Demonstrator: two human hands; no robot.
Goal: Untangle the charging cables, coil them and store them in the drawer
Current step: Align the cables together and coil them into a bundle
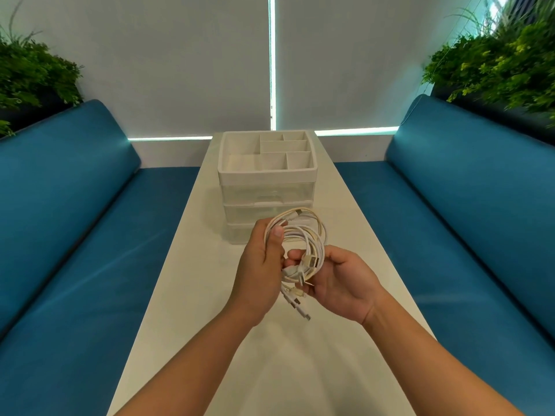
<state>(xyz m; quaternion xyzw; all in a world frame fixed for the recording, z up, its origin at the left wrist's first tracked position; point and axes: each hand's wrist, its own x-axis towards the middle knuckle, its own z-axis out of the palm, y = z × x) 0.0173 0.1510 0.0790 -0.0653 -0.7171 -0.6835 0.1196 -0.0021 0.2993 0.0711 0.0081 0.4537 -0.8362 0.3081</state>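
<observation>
No brand, label or legible writing shows on any item in view. The left hand (264,259) grips the bundle of white charging cables (300,241) on its left side, fingers curled round the loops and the thumb laid across the strands at the front. The right hand (339,283) holds the same bundle from the other side, fingers curled up under and round the lower strands, where several connector ends (310,261) gather between the two palms. More plug ends (298,304) hang free just below the grip, clear of the table (270,355). The loops rise above both hands as a rough ring; the strands cross one another and are not sorted. The bundle is held in the air over the white table, between the person and the drawer unit (266,187), which stands just beyond the grip on the same tabletop. That unit is of clear plastic with a white top tray (267,172) divided into compartments; its stacked drawers (267,211) appear pushed in, though the lowest is partly hidden behind the cables. To either side of the grip run blue cushioned benches (75,235), one left, one right, along the table. Behind them, green plants (504,64) stand at both upper corners, and grey window blinds (180,61) close the far wall.
</observation>
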